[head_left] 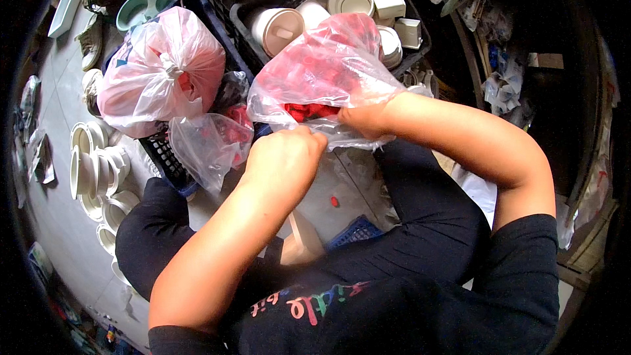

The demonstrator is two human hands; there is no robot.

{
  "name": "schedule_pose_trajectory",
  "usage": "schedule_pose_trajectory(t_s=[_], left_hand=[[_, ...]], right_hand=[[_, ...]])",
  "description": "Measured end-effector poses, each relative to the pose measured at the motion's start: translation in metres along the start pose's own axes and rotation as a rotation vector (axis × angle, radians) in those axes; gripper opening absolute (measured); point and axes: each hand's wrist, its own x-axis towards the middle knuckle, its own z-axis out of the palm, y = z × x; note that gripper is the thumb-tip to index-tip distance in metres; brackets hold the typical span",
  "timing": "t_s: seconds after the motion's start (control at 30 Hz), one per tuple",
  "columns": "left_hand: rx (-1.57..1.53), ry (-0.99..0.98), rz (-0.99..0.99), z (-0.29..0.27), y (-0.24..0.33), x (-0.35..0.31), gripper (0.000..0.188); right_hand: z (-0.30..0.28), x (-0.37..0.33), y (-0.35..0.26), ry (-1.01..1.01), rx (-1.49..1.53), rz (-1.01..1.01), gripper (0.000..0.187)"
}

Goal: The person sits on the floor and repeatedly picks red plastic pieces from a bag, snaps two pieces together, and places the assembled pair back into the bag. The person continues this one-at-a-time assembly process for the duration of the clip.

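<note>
A clear plastic bag [309,59] full of small red pieces [309,111] leans over a dark crate in front of me, its mouth toward me. My left hand [289,158] is closed on the near edge of the bag's mouth. My right hand [365,118] reaches into the mouth from the right. Its fingers are hidden by the plastic and the red pieces, so I cannot see what they hold. Left of this bag sits a knotted, whitish plastic bag [148,75] with reddish contents. A smaller clear bag [211,144] with red pieces hangs below it.
White plastic cups and pots [350,0] fill the dark crate [259,1] behind the bag. Stacked white round parts [98,167] stand on the floor at left. One red piece [334,202] lies between my legs, near a blue basket [355,231]. Crumpled plastic [503,92] lies at right.
</note>
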Motion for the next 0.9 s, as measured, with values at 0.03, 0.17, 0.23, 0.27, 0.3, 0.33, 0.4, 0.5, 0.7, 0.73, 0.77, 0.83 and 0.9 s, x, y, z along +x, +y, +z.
schedule_pose_trajectory(t_s=[0.03, 0.17, 0.23, 0.27, 0.3, 0.33, 0.4, 0.5, 0.7, 0.73, 0.77, 0.83, 0.9], left_hand=[[-0.005, -0.012, 0.004, 0.004, -0.003, 0.001, 0.010], [-0.010, -0.029, -0.022, 0.016, -0.002, 0.002, 0.010], [-0.025, -0.031, -0.037, 0.019, -0.004, 0.001, 0.011], [-0.032, -0.032, -0.044, 0.020, -0.006, 0.000, 0.011], [-0.036, -0.053, -0.067, 0.021, -0.007, 0.000, 0.011], [-0.040, -0.073, -0.090, 0.021, -0.008, -0.001, 0.012], [-0.082, -0.103, -0.143, 0.016, -0.008, -0.004, 0.014], [-0.232, -0.045, -0.250, -0.005, -0.006, -0.010, 0.021], [-1.436, 0.255, -0.456, -0.048, -0.016, -0.031, 0.027], [-1.560, 0.284, -0.432, -0.051, -0.016, -0.036, 0.034], [-1.601, 0.313, -0.459, -0.057, -0.012, -0.041, 0.034], [-1.577, 0.336, -0.411, -0.064, -0.007, -0.055, 0.031], [-1.607, 0.336, -0.377, -0.063, -0.008, -0.064, 0.029]], right_hand=[[0.001, -0.003, -0.006, -0.033, -0.002, 0.015, 0.038], [0.003, -0.009, -0.019, -0.127, 0.006, 0.040, 0.037], [0.004, -0.010, -0.019, -0.102, 0.051, 0.064, 0.037], [0.005, -0.009, -0.018, -0.072, 0.077, 0.080, 0.037], [0.006, -0.008, -0.019, -0.037, 0.105, 0.101, 0.037], [0.006, -0.006, -0.021, 0.006, 0.154, 0.129, 0.037], [0.003, -0.006, -0.028, 0.092, 0.248, 0.165, 0.037], [-0.014, -0.017, -0.046, 0.172, 0.278, 0.052, 0.037], [-0.046, -0.052, -0.080, 0.337, 0.609, -0.236, 0.027], [-0.050, -0.058, -0.082, 0.353, 0.677, -0.283, 0.026], [-0.053, -0.064, -0.085, 0.368, 0.745, -0.330, 0.025], [-0.053, -0.076, -0.088, 0.418, 0.986, -0.392, 0.020], [-0.055, -0.102, -0.096, 0.444, 1.268, -0.416, 0.016]])
